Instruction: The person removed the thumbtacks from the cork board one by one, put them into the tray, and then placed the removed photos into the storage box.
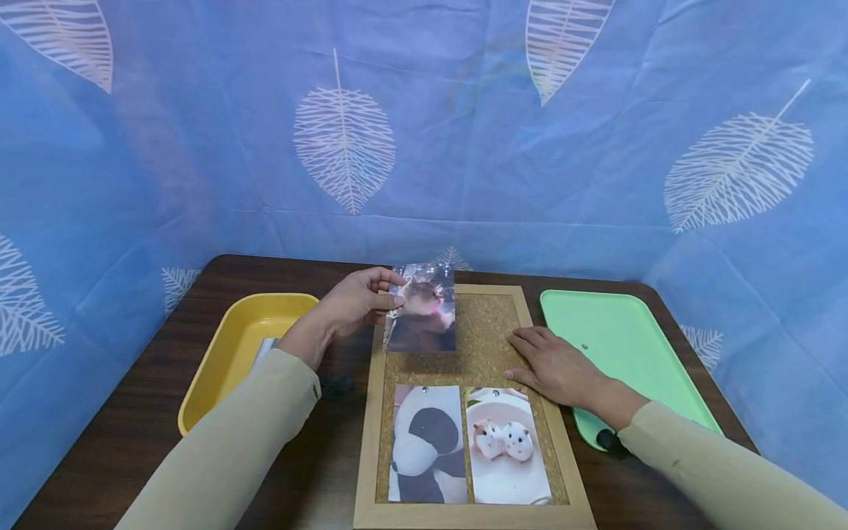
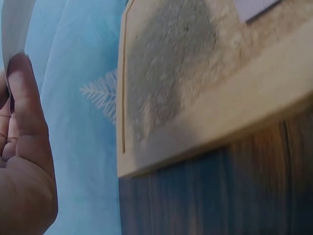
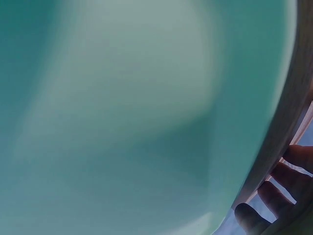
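My left hand (image 1: 361, 298) pinches a glossy photo card (image 1: 427, 335) by its left edge, thumb in front. The card stands above the upper left of a wood-framed cork board (image 1: 490, 324), casting a shadow on the cork in the left wrist view. My right hand (image 1: 559, 364) rests on the board's right frame, fingers extended and holding nothing. On the lower half of the board are two photos side by side: a black-and-white plush-like picture (image 1: 424, 456) and one of two hamsters (image 1: 506, 475). Each has a small silver pin at its top.
A yellow tray (image 1: 215, 361) stands at the left, with something pale partly hidden behind my left forearm. To the right lies a green tray (image 1: 609, 331) holding a small silver pin (image 1: 584, 346). Blue leaf-printed cloth (image 1: 437, 147) hangs behind the dark wooden table (image 1: 324, 471).
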The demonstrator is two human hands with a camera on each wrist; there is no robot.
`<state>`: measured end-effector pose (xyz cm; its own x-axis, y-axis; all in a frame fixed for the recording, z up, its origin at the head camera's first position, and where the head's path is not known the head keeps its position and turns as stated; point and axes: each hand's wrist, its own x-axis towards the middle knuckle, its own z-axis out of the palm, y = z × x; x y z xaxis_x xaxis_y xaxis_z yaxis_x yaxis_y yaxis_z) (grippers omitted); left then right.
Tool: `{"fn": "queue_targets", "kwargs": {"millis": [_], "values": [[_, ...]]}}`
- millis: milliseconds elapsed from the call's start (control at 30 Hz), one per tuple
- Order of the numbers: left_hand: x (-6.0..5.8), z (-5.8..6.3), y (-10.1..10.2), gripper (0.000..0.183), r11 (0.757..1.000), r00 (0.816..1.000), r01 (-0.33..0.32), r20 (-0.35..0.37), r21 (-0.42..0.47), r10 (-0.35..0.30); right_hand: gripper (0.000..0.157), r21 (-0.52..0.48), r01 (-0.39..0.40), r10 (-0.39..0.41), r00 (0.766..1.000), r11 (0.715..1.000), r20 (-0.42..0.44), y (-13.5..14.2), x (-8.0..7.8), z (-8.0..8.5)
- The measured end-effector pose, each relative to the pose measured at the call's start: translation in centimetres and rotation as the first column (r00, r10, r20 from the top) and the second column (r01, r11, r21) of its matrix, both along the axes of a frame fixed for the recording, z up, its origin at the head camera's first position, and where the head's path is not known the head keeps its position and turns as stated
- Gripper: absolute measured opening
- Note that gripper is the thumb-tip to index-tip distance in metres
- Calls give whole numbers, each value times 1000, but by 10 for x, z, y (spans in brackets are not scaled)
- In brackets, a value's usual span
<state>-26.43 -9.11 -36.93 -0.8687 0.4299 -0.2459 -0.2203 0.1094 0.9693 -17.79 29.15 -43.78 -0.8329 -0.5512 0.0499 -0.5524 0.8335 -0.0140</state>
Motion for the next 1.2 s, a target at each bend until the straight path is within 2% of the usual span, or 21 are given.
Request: {"fn": "queue_targets", "kwargs": {"millis": [200, 567, 833, 1033, 1200], "values": [[3, 5, -23, 36, 999, 1000, -9, -7, -40, 9, 68, -5, 2, -2, 1000, 1000, 9, -1, 1, -1], [8, 12, -77, 39, 995, 1000, 8, -3, -104, -8, 68, -6, 8, -8, 1000, 1000, 10, -1, 0, -1], [17, 16, -112, 38, 990, 999, 44, 3, -134, -44, 68, 12, 10, -10, 1000, 1000, -2, -1, 2, 0], [25, 20, -144, 37, 987, 999, 37, 4, -157, -37, 67, 11, 0, 1, 1000, 1000, -21, -1, 2, 1], [31, 18, -169, 35, 983, 999, 33, 4, -182, -33, 68, 13, 5, -5, 1000, 1000, -10, -1, 1, 1]]}}
